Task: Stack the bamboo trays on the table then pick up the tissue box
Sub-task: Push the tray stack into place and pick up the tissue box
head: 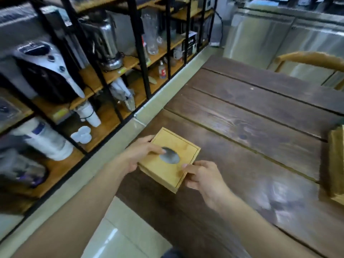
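Note:
A square bamboo tissue box (174, 146) with an oval opening in its lid sits near the left edge of the dark wooden table (251, 116). My left hand (141, 153) grips its left side, with the thumb reaching onto the lid by the oval hole. Its near right corner is held by my right hand (201, 176), thumb on top. Whether the box rests on the table or is lifted just off it, I cannot tell. The bamboo trays (337, 164) show only in part, at the right edge of the view.
A black metal rack (137, 43) with wooden shelves stands to the left across a strip of pale floor, holding appliances, cups and glassware. A wooden chair back (309, 59) is at the table's far side. Steel cabinets (270, 34) line the back.

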